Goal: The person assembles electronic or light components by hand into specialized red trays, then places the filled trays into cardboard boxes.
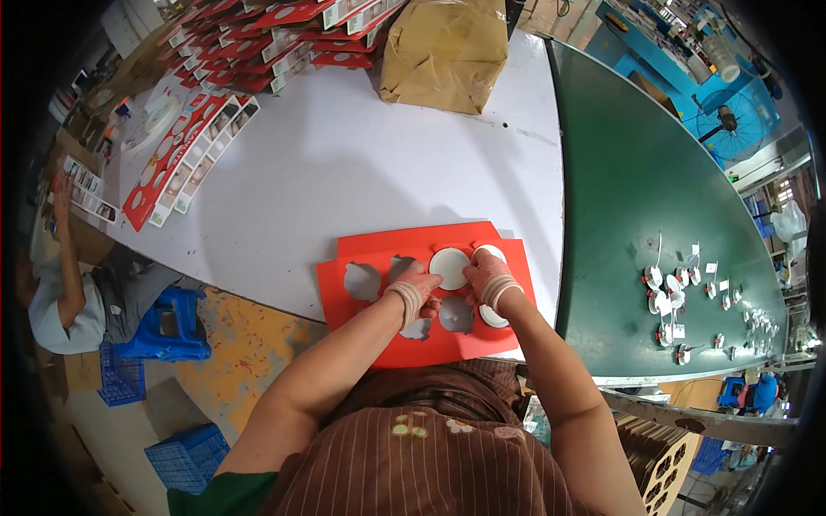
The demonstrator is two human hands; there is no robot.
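On the white table in front of me lies a red card sheet (404, 351) with round cut-outs, and another red sheet edge shows behind it. A round white disc (449, 268) sits at one cut-out, between my hands. My left hand (416, 288) has its fingers curled at the disc's left edge. My right hand (489, 277) is closed at its right edge, thumb towards it. Two more white discs show beside the right hand, one beyond its fingers and one under the wrist, both partly hidden. Bands wrap both wrists. Grey shows through several cut-outs.
Stacks of red printed cards (267, 39) and a brown wrapped parcel (445, 56) stand at the far side. More printed cards (185, 159) lie left, near another person's arm (69, 258). Small white parts (667, 301) rest on the green surface (632, 198) at right. A blue stool (168, 327) stands left.
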